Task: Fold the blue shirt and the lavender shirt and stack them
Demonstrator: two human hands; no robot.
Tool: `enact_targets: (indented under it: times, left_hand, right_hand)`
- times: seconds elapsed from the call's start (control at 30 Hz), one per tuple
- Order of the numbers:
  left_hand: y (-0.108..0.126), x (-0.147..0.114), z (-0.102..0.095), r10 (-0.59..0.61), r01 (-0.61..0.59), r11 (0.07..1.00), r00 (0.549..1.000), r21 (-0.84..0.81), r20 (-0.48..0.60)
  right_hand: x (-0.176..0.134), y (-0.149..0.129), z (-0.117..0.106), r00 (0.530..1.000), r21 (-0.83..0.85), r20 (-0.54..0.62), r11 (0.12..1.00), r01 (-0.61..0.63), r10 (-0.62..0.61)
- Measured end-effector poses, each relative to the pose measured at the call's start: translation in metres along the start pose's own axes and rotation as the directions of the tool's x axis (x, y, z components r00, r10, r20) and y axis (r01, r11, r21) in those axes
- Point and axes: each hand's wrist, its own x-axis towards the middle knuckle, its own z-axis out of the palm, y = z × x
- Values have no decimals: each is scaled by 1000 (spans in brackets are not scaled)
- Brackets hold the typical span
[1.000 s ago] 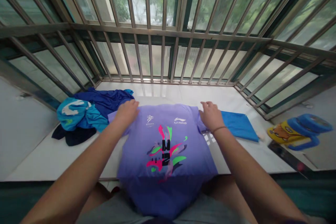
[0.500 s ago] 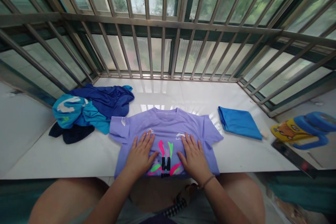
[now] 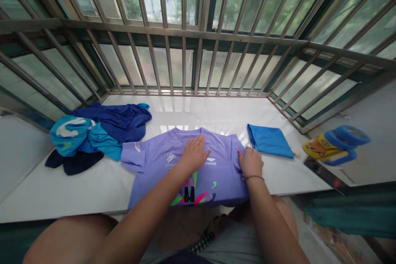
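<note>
A purple T-shirt (image 3: 157, 177) lies spread on the white ledge, with its collar toward the window and its hem hanging over the front edge. White logos and a pink, green and black print mark its chest. My left hand (image 3: 195, 153) rests flat just below the collar, fingers stretched out. At the sleeve on the right, my right hand (image 3: 251, 161) has its fingers curled in on the purple cloth; the sleeve's end is partly hidden under it.
A heap of blue and navy clothes (image 3: 120, 121) lies on the left of the white ledge (image 3: 216, 109). To the right are a folded blue cloth (image 3: 270, 141), a yellow and blue bottle (image 3: 335, 145) and a dark flat object (image 3: 323, 175). Metal bars (image 3: 173, 33) close off the back.
My left hand has slid up and right across the shirt to below the collar. My right hand has moved from the chest to the right sleeve and closed on it. The view has shifted slightly.
</note>
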Motion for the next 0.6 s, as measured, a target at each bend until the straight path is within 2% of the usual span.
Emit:
enact_targets:
  times: [0.1, 0.17, 0.3, 0.37, 0.47, 0.6]
  left_hand:
    - [6, 48, 10, -10, 9, 1000, 995, 7, 96]
    - [-3, 63, 18, -15, 15, 1000, 995, 3, 103]
    - [-20, 66, 30, -5, 5, 1000, 997, -2, 71]
    - [-22, 65, 33, -8, 7, 1000, 998, 9, 55]
    - [-21, 66, 35, -9, 8, 1000, 999, 23, 48]
    - [-19, 68, 36, -6, 6, 1000, 999, 13, 53]
  right_hand:
    - [5, 14, 2, 999, 39, 35, 999, 0, -1]
    - [3, 33, 1, 999, 76, 45, 997, -20, 17]
    - [-6, 75, -2, 997, 189, 51, 980, -68, 60]
    - [-9, 87, 0, 996, 268, 51, 960, -81, 70]
    - [-9, 90, 7, 997, 405, 40, 911, -83, 73]
    - [2, 77, 12, 998, 545, -17, 837, -41, 60]
